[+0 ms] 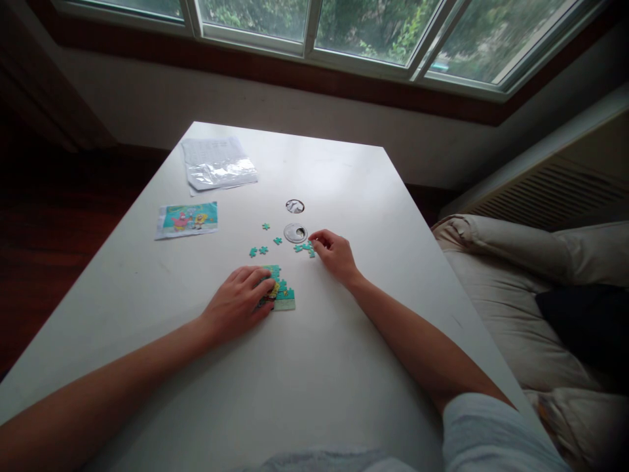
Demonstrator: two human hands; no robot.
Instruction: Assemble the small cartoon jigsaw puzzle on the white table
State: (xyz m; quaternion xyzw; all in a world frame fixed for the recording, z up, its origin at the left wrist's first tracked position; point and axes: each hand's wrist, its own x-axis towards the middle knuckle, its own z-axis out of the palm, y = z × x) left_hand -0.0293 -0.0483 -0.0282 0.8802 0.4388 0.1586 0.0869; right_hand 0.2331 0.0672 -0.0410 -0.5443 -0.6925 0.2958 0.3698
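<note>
A partly joined jigsaw puzzle (285, 303), teal with a yellow figure, lies on the white table. My left hand (240, 294) rests flat over its left part, fingers stretched out and covering that side. Right of a round metal disc, my right hand (336, 257) has thumb and forefinger pinched at a small teal puzzle piece (311, 252), partly hidden by the fingertips. Beside it lie more teal pieces (298, 248). Farther left, several loose pieces (264, 250) are scattered between the joined puzzle and the disc.
A round metal disc (295, 233) and a second round fitting (295, 206) are set in the table (344, 190). At the left lie a cartoon picture card (189, 219) and a clear plastic bag with papers (219, 164). A cushioned seat (501, 282) stands on the right.
</note>
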